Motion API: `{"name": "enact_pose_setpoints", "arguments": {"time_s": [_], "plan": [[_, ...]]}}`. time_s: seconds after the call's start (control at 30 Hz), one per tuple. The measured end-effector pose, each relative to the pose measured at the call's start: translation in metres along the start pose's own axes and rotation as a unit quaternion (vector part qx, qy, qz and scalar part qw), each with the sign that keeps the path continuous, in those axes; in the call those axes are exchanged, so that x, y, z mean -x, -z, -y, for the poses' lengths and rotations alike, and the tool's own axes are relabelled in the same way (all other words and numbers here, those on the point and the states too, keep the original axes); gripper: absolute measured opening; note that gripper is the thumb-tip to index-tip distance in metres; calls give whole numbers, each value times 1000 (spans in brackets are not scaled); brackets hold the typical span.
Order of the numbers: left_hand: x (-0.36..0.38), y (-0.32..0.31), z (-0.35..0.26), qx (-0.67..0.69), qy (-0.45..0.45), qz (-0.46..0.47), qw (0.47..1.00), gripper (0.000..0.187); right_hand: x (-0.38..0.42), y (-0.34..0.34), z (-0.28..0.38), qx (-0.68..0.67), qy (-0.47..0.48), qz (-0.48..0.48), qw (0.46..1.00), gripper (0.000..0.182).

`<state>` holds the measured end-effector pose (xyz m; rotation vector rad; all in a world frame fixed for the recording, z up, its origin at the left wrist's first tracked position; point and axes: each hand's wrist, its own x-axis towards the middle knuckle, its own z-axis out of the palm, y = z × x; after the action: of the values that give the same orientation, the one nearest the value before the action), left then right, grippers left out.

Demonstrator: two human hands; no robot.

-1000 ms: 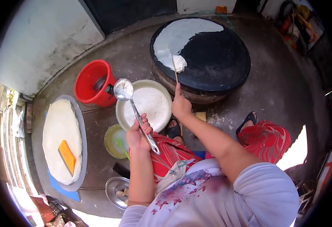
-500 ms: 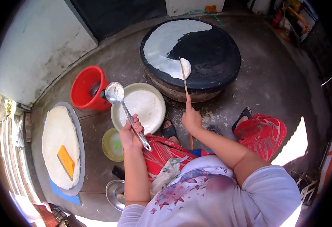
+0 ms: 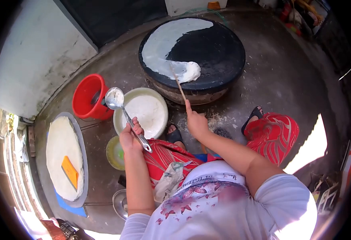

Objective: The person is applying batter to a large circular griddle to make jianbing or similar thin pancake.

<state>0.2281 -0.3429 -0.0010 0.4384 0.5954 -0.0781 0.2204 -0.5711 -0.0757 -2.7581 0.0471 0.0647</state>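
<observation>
My left hand [image 3: 131,138] is closed around the handle of a metal ladle [image 3: 114,98], holding it above the left edge of a pale basin [image 3: 166,116] of white batter. Some batter clings in the ladle's bowl. In my right hand [image 3: 197,125] is a thin wooden spreading stick [image 3: 182,91], its far end over the near-left part of a round black griddle [image 3: 211,48]. White batter [image 3: 157,44] covers the griddle's left side in a curved band. A thicker lump of batter [image 3: 192,72] sits at the band's near end, right of the stick's tip.
A red bucket [image 3: 81,104] stands left of the basin, and a small yellow-green bowl [image 3: 111,160] below it. Farther left, pale flat sheets [image 3: 61,140] lie on a round board, an orange scraper [image 3: 69,171] on top. A metal dish [image 3: 116,204] sits near my left forearm.
The stick's tip has swung left across the near side of the griddle. The band's near end now reaches farther right, with a larger lump there. The ladle remains raised.
</observation>
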Motion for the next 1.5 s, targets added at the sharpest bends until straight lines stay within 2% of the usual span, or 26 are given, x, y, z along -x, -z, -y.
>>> {"name": "enact_pose_setpoints", "arguments": {"time_s": [0.03,0.07,0.17,0.23,0.33,0.37,0.57,0.63,0.7,0.77,0.83,0.87,0.9,0.93,0.97,1.0,1.03,1.07,1.1,1.13,1.17,1.23,1.37,1.43,1.47,1.5], "plan": [[0,-2,0,-5,-7,1,1000,32,-8,-6,0,33,42,20,998,77],[2,-3,-2,-15,-7,1,1000,32,-16,-8,-18,39,17,-36,998,76],[-1,-3,0,-5,16,6,1000,32,-6,26,-47,43,-47,3,998,75],[-1,-2,1,-10,-3,6,1000,32,1,30,-51,52,-44,-1,998,75],[-3,-3,3,-12,-4,2,1000,32,2,21,-42,127,43,12,991,73],[-3,-4,3,-12,-4,2,1000,33,-1,19,-48,125,42,13,991,73],[-5,-4,4,-28,8,14,999,34,1,49,-90,127,-60,14,990,71],[-6,-5,7,-30,5,19,999,35,5,43,-84,121,-54,-9,991,70],[-4,-10,9,-25,-3,4,1000,35,2,29,-86,160,43,-7,986,72],[-4,-12,9,-28,1,3,1000,35,-3,33,-104,159,32,-10,987,74],[-5,-12,10,-35,6,0,999,34,-8,50,-129,135,-32,-18,990,76],[-5,-12,12,-35,9,1,999,34,-12,47,-144,115,-53,-72,989,70],[-5,-12,12,-34,5,4,999,34,-16,53,-144,117,-55,-71,989,70],[-5,-12,13,-34,1,8,999,34,-19,61,-139,-159,-158,-46,973,64],[-6,-13,13,-36,2,9,999,34,-22,66,-136,-421,-247,-18,872,58],[-8,-13,14,-27,5,7,1000,33,-24,59,-138,-586,-256,11,769,49],[-8,-13,14,-19,7,5,1000,33,-20,49,-131,-475,-201,-17,856,51],[-9,-14,14,-22,7,5,1000,33,-6,40,-125,-288,-80,-93,950,51],[-9,-15,14,-14,14,2,1000,33,7,37,-120,-81,44,-162,983,51],[-9,-16,15,-6,20,0,1000,33,14,46,-122,-23,77,-165,983,49],[-9,-17,15,-8,22,-1,1000,33,12,50,-137,-24,75,-164,983,49],[-9,-19,18,-24,16,-4,1000,32,1,65,-175,68,-14,-203,977,48],[-10,-19,22,-33,12,2,999,33,-19,86,-193,75,-88,-190,975,46],[-10,-21,24,-25,14,-1,1000,33,-26,81,-173,-147,-143,-211,956,42],[-9,-22,25,-24,13,-6,1000,33,-17,81,-165,-161,-95,-189,964,38],[-10,-24,25,-24,12,-10,1000,33,-5,81,-163,-98,13,-170,980,40]]}}
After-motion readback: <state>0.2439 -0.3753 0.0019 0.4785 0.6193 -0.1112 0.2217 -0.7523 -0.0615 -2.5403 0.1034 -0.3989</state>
